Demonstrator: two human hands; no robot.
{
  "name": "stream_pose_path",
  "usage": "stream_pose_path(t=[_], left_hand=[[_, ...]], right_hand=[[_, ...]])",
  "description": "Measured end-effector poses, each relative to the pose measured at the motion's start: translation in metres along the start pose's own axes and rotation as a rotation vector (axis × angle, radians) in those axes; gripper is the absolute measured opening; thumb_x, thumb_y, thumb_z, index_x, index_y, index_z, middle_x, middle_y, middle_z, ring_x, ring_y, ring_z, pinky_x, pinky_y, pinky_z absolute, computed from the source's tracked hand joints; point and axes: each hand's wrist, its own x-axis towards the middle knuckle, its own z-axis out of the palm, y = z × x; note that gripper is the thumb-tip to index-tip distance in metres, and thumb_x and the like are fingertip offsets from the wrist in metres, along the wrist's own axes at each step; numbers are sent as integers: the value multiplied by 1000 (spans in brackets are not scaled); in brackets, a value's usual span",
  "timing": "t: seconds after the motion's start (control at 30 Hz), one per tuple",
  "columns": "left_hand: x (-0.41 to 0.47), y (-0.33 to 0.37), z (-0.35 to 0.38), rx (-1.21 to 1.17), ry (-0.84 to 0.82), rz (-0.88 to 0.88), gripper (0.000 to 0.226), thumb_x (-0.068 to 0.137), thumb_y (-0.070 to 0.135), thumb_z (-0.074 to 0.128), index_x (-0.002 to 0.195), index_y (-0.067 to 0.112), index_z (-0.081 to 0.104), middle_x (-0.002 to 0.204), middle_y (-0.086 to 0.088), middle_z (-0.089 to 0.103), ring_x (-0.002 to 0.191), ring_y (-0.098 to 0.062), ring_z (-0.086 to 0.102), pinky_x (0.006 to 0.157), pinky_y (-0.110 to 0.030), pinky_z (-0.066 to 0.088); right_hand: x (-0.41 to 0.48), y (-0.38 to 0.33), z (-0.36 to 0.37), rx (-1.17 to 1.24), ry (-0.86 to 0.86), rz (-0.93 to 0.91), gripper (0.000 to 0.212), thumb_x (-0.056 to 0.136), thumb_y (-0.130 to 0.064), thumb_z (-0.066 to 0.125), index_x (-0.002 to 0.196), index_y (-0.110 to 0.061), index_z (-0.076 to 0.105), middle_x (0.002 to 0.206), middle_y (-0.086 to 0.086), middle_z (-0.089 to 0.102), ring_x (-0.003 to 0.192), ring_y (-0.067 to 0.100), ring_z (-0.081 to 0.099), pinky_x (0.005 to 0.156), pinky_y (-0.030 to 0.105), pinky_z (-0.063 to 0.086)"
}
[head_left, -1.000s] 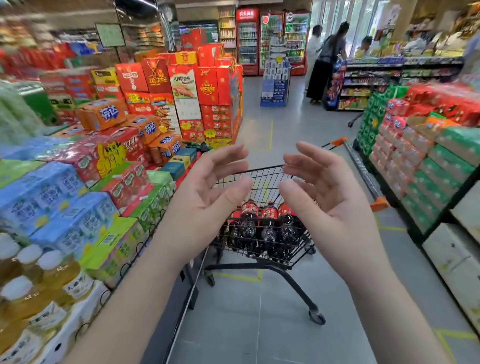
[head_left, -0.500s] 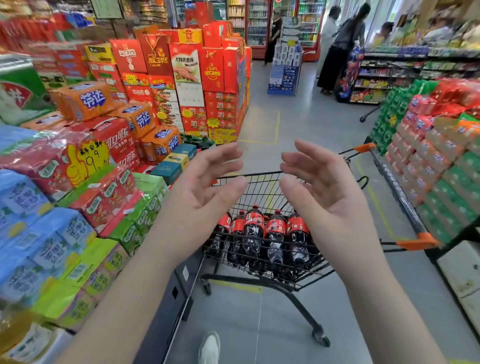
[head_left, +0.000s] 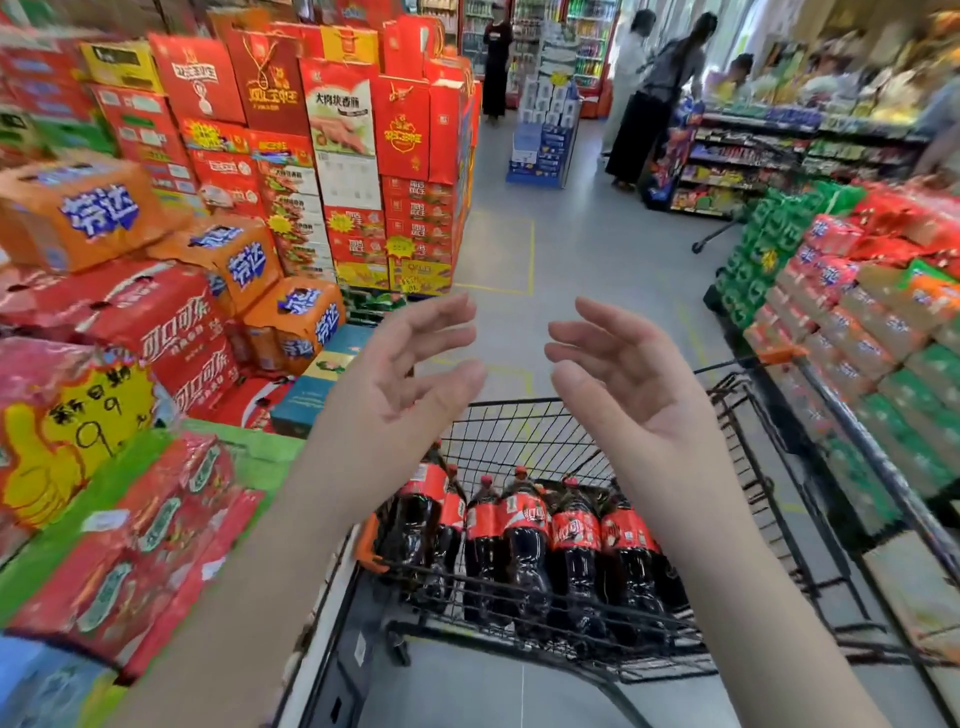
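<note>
Cola bottles (head_left: 524, 525): a row of them stands in the basket of the shopping cart (head_left: 519, 421), packed side by side and touching. Dark liquid, red labels with white script, red caps. They are roughly upright, and the leftmost ones are partly hidden behind the left forearm.

The cart is black wire mesh with an orange grip end (head_left: 779, 355) on the far right bar. It sits on the grey floor (head_left: 519, 249), in the aisle between two stacks of goods.

Left hand (head_left: 395, 395) and right hand (head_left: 628, 395) are both raised above the cart, palms facing each other with a gap between them. The fingers (head_left: 436, 322) of the left are loosely spread and slightly bent, the right-hand fingers (head_left: 597, 322) the same. Both are released, grasping nothing and touching neither bottles nor cart.

- Left of the cart are shrink-wrapped red cola cases (head_left: 171, 332), with orange drink cases (head_left: 88, 213) above them and a yellow thumbs-up price sign (head_left: 88, 415) in front.
- Behind those is a tall stack of red gift boxes (head_left: 337, 130).
- Right of the cart is a sloped bank of green and red drink packs (head_left: 883, 332).
- At the far end of the aisle are a blue display stand (head_left: 543, 130) and several people (head_left: 654, 104) by the shelves.
</note>
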Motion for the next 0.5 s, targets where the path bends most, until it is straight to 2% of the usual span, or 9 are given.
stream_pose_path(t=[0.23,0.5], left_hand=[[41,-47,-37,-9,4,-64,51,96,26,69,144,19,54,141,11,65,131,-4,61,94,-14,52],[64,-109,-49,6,25,-159,48,95,28,69,141,23,56,143,9,63,133,-11,61,98,-19,52]], right_hand=[[49,40,38,15,-9,94,52,93,-22,77,140,-17,58,129,2,72,121,15,70,100,26,54],[84,92,49,52,-36,206,52,87,-25,71,138,-18,59,127,3,72,118,14,70,94,20,54]])
